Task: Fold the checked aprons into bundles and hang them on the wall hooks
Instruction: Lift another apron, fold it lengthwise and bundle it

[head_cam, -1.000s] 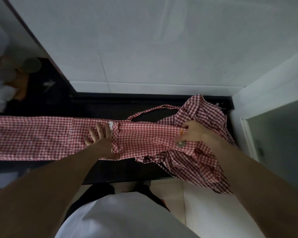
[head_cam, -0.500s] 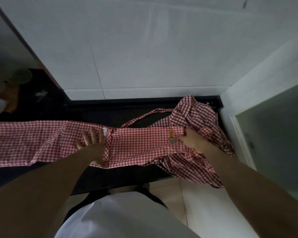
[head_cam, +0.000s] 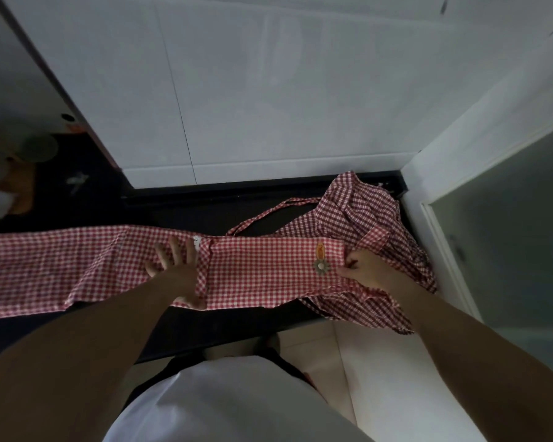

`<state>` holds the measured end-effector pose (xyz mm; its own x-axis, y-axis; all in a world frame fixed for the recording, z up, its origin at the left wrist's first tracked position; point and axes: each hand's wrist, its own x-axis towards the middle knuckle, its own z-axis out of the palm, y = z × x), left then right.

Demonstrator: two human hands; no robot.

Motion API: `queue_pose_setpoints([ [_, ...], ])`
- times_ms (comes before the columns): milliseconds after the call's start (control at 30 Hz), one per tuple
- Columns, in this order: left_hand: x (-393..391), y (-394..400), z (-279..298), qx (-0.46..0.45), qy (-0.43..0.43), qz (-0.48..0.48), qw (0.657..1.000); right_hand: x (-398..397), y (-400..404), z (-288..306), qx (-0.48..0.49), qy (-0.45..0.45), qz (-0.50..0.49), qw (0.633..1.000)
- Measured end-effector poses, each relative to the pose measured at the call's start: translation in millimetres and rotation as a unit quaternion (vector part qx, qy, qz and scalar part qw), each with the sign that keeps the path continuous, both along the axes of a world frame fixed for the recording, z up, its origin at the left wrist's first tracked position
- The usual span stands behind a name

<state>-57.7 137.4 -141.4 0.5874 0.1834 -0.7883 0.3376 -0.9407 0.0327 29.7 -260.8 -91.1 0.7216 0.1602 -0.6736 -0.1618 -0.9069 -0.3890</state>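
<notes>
Folded apron [head_cam: 262, 272] stretched left-right on counter [head_cam: 205, 215]; left hand [head_cam: 178, 272] on its middle, right hand [head_cam: 364, 271] at right end, over apron pile [head_cam: 377, 218] at far right; wall [head_cam: 268, 90] behind.

**Dim corner with white tiles and a black counter**

A wall of large glossy white tiles [head_cam: 268, 90] rises behind a narrow, polished black counter [head_cam: 179, 215]. At the right, a white painted door frame [head_cam: 460, 148] borders a grey frosted glass panel [head_cam: 517, 250]. Below the counter lies a pale beige tiled floor [head_cam: 374, 371]. The light is low, and blurred clutter sits in the shadowed left recess.
</notes>
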Motion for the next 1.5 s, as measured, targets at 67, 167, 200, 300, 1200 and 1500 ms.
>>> queue_pose_setpoints([
  [67, 1.0, -2.5, -0.2, 0.004, -0.006, 0.001, 1.0, -5.0, -5.9, -0.3, -0.006, -0.021, -0.01, 1.0],
  [167, 9.9, -16.9, 5.0, 0.051, 0.008, 0.01, 0.999, -9.9, -6.9, 4.8, 0.025, -0.013, -0.028, 0.999],
  [200, 14.3, -24.3, 8.5, 0.071, 0.007, 0.014, 0.997, -9.9, -7.7, 7.4, 0.036, 0.01, -0.028, 0.999],
  [300, 23.4, -54.6, 20.0, 0.087, -0.094, -0.03, 0.991, -10.7, -10.9, 13.8, 0.015, 0.078, 0.017, 0.997],
  [1200, 9.9, -99.7, -9.8, -0.039, -0.045, -0.072, 0.996, 5.0, -111.4, 79.4, -0.052, -0.532, 0.199, 0.821],
  [1500, 10.3, -102.0, -7.2, -0.03, -0.041, -0.078, 0.996, 13.8, -96.4, 84.3, 0.164, -0.24, -0.142, 0.946],
])
